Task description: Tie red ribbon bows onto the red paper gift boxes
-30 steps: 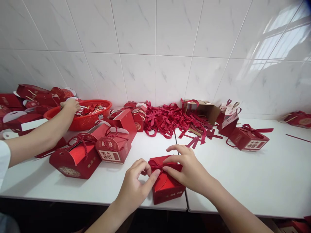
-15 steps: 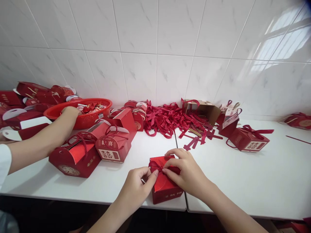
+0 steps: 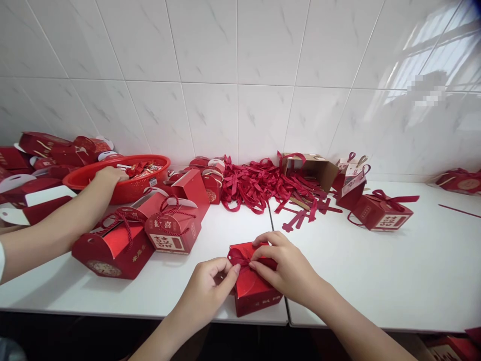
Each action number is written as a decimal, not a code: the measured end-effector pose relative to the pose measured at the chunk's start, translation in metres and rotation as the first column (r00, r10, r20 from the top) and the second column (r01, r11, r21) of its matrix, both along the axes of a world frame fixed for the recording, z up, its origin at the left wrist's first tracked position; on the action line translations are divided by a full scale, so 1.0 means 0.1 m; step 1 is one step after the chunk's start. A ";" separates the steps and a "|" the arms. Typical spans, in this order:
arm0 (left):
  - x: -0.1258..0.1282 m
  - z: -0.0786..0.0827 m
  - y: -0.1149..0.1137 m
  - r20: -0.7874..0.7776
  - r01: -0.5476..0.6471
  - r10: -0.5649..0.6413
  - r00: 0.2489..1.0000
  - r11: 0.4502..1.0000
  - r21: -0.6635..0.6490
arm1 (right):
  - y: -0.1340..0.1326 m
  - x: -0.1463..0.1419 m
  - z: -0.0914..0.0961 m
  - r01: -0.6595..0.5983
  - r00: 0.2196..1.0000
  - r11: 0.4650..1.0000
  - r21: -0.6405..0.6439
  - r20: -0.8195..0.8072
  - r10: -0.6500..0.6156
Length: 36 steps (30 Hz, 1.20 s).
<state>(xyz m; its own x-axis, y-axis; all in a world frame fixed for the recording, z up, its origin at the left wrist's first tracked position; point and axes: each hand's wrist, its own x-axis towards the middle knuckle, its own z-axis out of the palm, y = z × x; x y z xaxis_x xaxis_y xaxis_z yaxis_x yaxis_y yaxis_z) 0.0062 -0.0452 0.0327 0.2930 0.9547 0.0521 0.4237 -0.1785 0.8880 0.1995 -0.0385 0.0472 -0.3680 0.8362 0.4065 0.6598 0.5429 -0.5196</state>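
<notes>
A small red gift box (image 3: 259, 299) with gold lettering stands near the table's front edge. Across its top lies a dark red ribbon (image 3: 240, 257) tied in a bow. My left hand (image 3: 213, 282) pinches the ribbon at the left of the knot between thumb and finger. From the right, my right hand (image 3: 280, 260) grips the bow by its other side, fingers bent over the box top. To the left stand a box with a twisted cord handle (image 3: 175, 228) and a larger red box (image 3: 116, 250).
A co-worker's hand (image 3: 108, 175) reaches into a red plastic basket (image 3: 150, 188) of wrapped sweets. Loose ribbons (image 3: 251, 185) are heaped by the wall, beside an open cardboard box (image 3: 313, 170). A finished-looking bow box (image 3: 383, 213) stands right. A seam (image 3: 287, 312) divides the tables.
The view has shifted slightly. Both my hands stay on the bow with hardly any movement. The co-worker's hand has risen a little at the basket.
</notes>
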 end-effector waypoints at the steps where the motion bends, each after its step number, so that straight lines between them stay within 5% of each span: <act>1: -0.01 -0.01 0.00 0.020 0.010 -0.010 1.000 1.000 -0.009 | 0.00 0.00 0.00 0.003 1.000 1.000 -0.004 0.003 -0.003; 13: -0.19 -0.16 0.00 0.293 0.094 -0.070 0.954 0.993 -0.068 | 0.00 0.01 0.00 -0.001 1.000 1.000 -0.020 0.010 0.001; 23: -0.25 -0.36 0.05 0.364 0.067 -0.036 0.931 0.995 -0.071 | 0.00 0.01 -0.01 0.005 1.000 1.000 -0.026 0.006 -0.005; 29: -0.27 -0.44 0.08 0.272 0.045 -0.037 0.962 0.999 -0.022 | -0.02 0.04 -0.01 -0.019 0.998 0.997 -0.080 -0.068 0.014; 34: -0.26 -0.46 0.10 0.216 0.019 -0.006 0.976 0.998 -0.056 | -0.09 0.19 0.03 -0.227 0.974 0.950 -0.215 -0.066 0.217; 36: -0.24 -0.44 0.10 0.194 0.013 -0.001 0.981 0.998 -0.065 | -0.13 0.25 0.04 -0.210 0.977 0.950 -0.231 -0.023 0.210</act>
